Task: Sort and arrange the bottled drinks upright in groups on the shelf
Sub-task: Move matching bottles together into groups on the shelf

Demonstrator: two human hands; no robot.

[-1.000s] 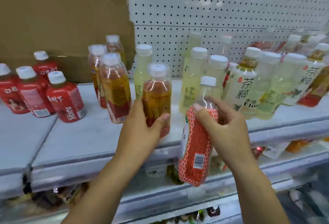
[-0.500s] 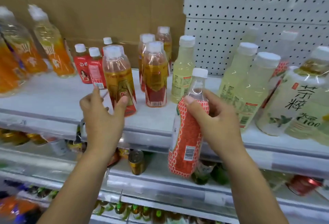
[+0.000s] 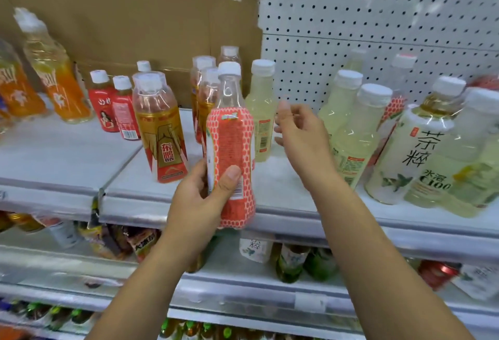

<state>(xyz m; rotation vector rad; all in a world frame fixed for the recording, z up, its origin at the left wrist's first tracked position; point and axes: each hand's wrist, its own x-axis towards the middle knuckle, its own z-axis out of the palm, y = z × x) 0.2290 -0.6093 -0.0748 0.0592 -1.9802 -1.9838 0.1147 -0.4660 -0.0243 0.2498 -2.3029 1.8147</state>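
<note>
Grey shelf (image 3: pixel 54 156) with three small red bottles (image 3: pixel 105 112); left hand (image 3: pixel 199 204) fingers round one red-patterned bottle (image 3: pixel 232 145), right hand (image 3: pixel 302 137) fingers slack

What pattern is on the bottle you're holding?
The bottle wears a coral-red label with white honeycomb net; head view.

The person shows two slim forearms, the left forearm (image 3: pixel 151 272) and the right forearm (image 3: pixel 378 258), both bare from the wrist down to the lower edge of the view. The left grip (image 3: pixel 199 199) and the right grip (image 3: pixel 302 137) are bare too, with slender fingers (image 3: pixel 284 115); the left thumbnail (image 3: pixel 232 173) is short, rounded and plain.
</note>
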